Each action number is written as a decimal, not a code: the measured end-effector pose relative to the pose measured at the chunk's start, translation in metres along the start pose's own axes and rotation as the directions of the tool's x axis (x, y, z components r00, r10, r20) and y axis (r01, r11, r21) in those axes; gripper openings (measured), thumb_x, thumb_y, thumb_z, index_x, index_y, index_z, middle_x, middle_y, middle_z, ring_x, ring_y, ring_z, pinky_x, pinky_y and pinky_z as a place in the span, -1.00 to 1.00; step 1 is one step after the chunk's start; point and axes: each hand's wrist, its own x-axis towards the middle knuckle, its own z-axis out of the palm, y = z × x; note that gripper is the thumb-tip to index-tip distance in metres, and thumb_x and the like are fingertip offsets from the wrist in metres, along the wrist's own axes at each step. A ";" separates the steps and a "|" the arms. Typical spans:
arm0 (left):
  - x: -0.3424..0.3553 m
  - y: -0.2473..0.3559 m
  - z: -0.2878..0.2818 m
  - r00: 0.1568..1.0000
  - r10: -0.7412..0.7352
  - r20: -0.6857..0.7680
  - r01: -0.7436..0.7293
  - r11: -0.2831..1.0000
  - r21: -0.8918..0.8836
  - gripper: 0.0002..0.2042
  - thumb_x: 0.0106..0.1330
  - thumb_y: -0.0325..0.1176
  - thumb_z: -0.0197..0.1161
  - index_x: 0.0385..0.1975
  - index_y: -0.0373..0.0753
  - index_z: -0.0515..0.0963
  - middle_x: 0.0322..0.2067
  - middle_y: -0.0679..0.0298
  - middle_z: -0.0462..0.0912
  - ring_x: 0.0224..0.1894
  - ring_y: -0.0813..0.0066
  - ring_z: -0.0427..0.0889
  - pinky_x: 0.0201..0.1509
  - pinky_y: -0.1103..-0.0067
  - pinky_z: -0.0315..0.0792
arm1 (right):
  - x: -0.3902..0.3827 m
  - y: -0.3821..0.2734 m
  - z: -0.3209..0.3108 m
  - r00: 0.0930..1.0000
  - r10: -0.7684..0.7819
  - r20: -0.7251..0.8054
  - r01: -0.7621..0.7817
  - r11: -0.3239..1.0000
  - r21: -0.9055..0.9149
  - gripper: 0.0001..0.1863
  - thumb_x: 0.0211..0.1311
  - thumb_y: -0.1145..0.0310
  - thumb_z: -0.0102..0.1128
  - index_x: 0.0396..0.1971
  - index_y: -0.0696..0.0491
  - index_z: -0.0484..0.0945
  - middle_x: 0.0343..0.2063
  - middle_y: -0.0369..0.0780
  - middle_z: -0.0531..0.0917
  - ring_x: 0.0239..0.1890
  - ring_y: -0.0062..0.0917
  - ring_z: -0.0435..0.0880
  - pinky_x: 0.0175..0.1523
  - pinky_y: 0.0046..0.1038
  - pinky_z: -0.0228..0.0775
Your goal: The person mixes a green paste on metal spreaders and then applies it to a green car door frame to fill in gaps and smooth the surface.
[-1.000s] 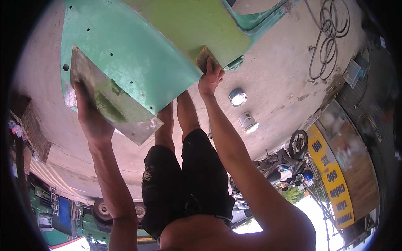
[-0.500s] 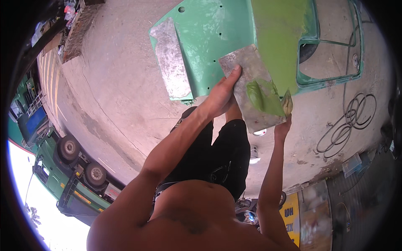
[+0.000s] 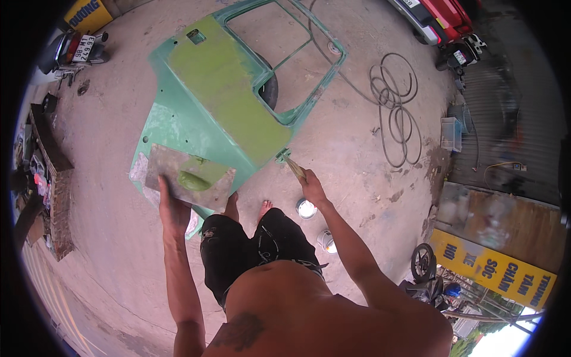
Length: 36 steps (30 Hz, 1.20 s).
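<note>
My left hand [image 3: 172, 209] grips a flat grey metal plate [image 3: 162, 162], thumb on top. A lump of light-green putty [image 3: 193, 181] sits on the plate. In my right hand [image 3: 313, 188] is a putty spreader [image 3: 294, 167], its blade smeared green. The spreader is apart from the plate and appears over the near corner of a green vehicle door [image 3: 172, 116]; contact with it I cannot tell. The door lies flat beyond my hands, a broad band of yellow-green filler [image 3: 229, 98] across it and an open window frame at its far right.
A tyre [image 3: 269, 92] shows through the window opening. Right of the door, a dark hose [image 3: 389, 98] lies coiled on concrete. Two cans [image 3: 306, 208] stand near my feet. Motorbikes [image 3: 74, 50], a red vehicle [image 3: 449, 21] and a wooden structure [image 3: 59, 202] surround the area.
My view has turned toward the right. The spreader, at the plate's putty before, is now away from it to the right, and my hands are farther apart.
</note>
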 end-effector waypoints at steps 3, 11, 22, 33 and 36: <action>-0.029 0.012 0.005 0.994 0.111 0.000 -0.111 0.994 0.014 -0.41 0.55 0.03 -0.06 0.39 -0.28 0.17 0.34 0.17 0.33 0.37 0.31 0.33 0.44 0.31 0.23 | -0.044 0.056 -0.004 0.999 0.031 -0.013 -0.031 0.999 0.043 -0.58 0.39 0.38 -0.01 0.21 0.10 0.45 -0.12 0.06 0.55 0.04 -0.05 0.52 0.19 -0.19 0.35; -0.106 -0.020 0.064 0.935 0.170 0.311 -0.196 0.979 0.053 -0.50 0.59 -0.09 -0.12 0.35 -0.30 0.22 0.32 0.08 0.37 0.28 0.21 0.46 0.32 0.23 0.42 | -0.188 0.138 -0.072 0.801 0.598 0.020 -0.295 0.366 0.882 -0.57 0.35 0.37 0.09 0.16 0.22 0.43 -0.02 -0.13 0.64 -0.01 -0.38 0.65 0.13 -0.33 0.46; -0.096 -0.085 0.153 0.701 0.616 0.359 -0.706 0.529 0.471 -0.48 0.54 -0.05 0.02 0.23 -0.40 0.27 0.04 0.11 0.47 0.04 0.29 0.55 0.16 0.29 0.49 | -0.135 -0.170 -0.194 0.970 -0.032 0.239 -0.242 -0.147 0.959 -0.59 0.30 0.34 0.17 0.09 0.23 0.47 -0.05 -0.13 0.66 -0.05 -0.41 0.69 0.08 -0.32 0.56; -0.061 -0.095 0.276 0.385 0.407 0.828 -0.877 -0.118 0.466 -0.61 0.33 -0.53 0.15 0.18 -0.37 0.47 0.09 -0.08 0.60 0.15 0.11 0.61 0.21 0.39 0.46 | -0.077 -0.202 -0.279 0.907 -0.170 0.385 -0.419 -0.288 0.861 -0.63 0.29 0.32 0.15 0.05 0.13 0.49 -0.11 -0.20 0.66 -0.10 -0.43 0.69 0.03 -0.34 0.57; -0.045 -0.117 0.334 0.209 0.322 0.924 -0.918 -0.262 0.299 -0.56 0.21 -0.52 0.27 0.14 -0.33 0.53 0.10 -0.05 0.59 0.11 0.11 0.63 0.19 0.40 0.50 | -0.030 -0.153 -0.314 0.900 -0.196 0.390 -0.434 -0.321 0.842 -0.63 0.29 0.31 0.16 0.05 0.12 0.48 -0.10 -0.20 0.66 -0.11 -0.43 0.69 0.03 -0.32 0.58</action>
